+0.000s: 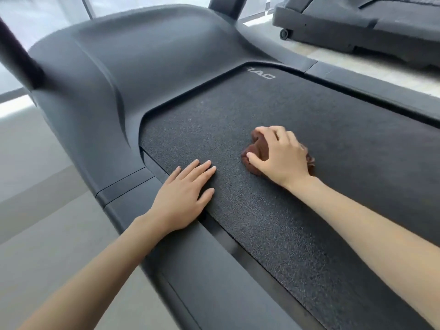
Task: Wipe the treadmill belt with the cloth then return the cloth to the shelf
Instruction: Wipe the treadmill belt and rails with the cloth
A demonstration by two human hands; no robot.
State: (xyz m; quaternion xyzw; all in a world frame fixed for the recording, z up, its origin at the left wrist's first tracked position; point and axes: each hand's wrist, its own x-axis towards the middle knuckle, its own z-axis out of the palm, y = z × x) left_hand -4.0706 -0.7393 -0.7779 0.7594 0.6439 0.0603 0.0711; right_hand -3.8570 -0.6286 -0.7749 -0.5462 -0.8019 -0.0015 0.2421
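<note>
Wiping stage, listed item by item.

- **Cloth** (258, 145): brown and bunched into a wad. It lies on the treadmill belt (333, 151) near the front end, roughly midway between the belt's left and right edges.
- **Right hand** (281, 156): on top of the cloth, fingers (266, 132) curled round the wad and thumb pinching its near-left side. This grip likely keeps the fabric gathered so pressure goes down through the palm as it rubs.
- **Left hand** (183, 198): flat at the belt's left edge, fingers (202, 170) straight and close together, holding nothing. The heel of the hand sits over the side rail (128, 194). Judged to be a brace that carries weight while the person leans in, and perhaps steadies the belt against sliding.
- **Motor cover** (142, 67): a dark hood beyond the belt's front edge, untouched.
- **Second treadmill** (381, 25): on the floor, well apart from the hands.
- **Shelf**: not in view.
- **Progress**: belt wiping under way; return of the cloth not yet begun.
</note>
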